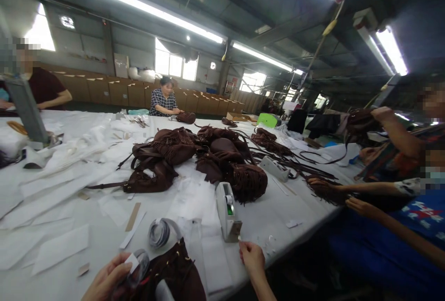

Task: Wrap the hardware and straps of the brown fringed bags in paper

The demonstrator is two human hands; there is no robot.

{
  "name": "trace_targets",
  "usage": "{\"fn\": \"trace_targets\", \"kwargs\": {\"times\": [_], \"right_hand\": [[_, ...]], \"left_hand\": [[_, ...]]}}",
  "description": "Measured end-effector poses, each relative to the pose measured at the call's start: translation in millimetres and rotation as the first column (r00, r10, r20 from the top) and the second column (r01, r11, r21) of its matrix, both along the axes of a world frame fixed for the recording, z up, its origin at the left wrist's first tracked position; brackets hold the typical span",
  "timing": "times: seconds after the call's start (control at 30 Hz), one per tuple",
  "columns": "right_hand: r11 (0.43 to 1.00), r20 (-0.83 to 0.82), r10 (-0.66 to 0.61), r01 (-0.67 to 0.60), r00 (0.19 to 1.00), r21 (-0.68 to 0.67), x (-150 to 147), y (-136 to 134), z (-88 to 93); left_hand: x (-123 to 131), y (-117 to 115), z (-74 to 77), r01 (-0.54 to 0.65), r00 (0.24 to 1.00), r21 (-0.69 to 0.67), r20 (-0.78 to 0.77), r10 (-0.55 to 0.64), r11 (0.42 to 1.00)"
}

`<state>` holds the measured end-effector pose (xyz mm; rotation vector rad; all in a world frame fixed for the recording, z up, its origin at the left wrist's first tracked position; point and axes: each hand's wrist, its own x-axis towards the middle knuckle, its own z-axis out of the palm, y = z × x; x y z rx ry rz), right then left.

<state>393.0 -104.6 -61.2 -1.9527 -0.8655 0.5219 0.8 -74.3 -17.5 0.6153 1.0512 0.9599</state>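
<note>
My left hand (110, 277) is closed, with a small white card (132, 263) held between thumb and fingers. Against that card is a clear-wrapped grey coil (142, 266), which the same hand seems to hold. Just beside it, a dark brown drawstring bag (179, 271) with brass eyelets lies at the table's near edge. My right hand (253, 258) pinches the tape end at the cutting edge of a grey tape dispenser (224, 213). Another grey coil (159, 233) rests on the table beyond the bag.
Several brown fringed bags (174, 148) are heaped mid-table, straps trailing. A second tape dispenser (274, 167) stands behind them. White paper sheets (62, 245) cover the left. Co-workers' hands (359, 206) handle a bag at right; another person (165, 99) works across the table.
</note>
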Motion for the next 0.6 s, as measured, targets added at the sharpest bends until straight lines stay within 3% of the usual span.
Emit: {"fn": "trace_targets", "kwargs": {"times": [0.1,0.17,0.27,0.37,0.47,0.6], "right_hand": [[0.995,-0.007,0.099,-0.099,0.995,0.01,-23,-3,11.8],[0.962,-0.06,0.271,-0.268,0.961,0.044,-56,-1,29.5],[0.815,-0.187,0.579,-0.564,0.794,0.131,-123,3,63.9],[0.654,-0.252,0.755,-0.721,0.605,0.229,-185,4,89.5],[0.583,-0.221,0.812,-0.775,0.541,0.245,-222,10,94.3],[0.608,-0.149,0.793,-0.774,0.59,0.176,-239,21,81.7]], "left_hand": [[2,-1,7.9,0.014,1.0,0.044,0.01,-0.015,0.999],[5,0,13.8,0.034,0.999,0.081,0.025,-0.036,0.996],[10,2,17.9,-0.001,0.998,0.116,0.057,-0.006,0.993],[11,-1,17.5,-0.016,0.997,0.152,0.075,0.005,0.988],[11,-4,18.5,-0.031,0.996,0.212,0.093,0.011,0.977],[11,-8,25.2,-0.063,0.994,0.256,0.099,0.039,0.965]]}}
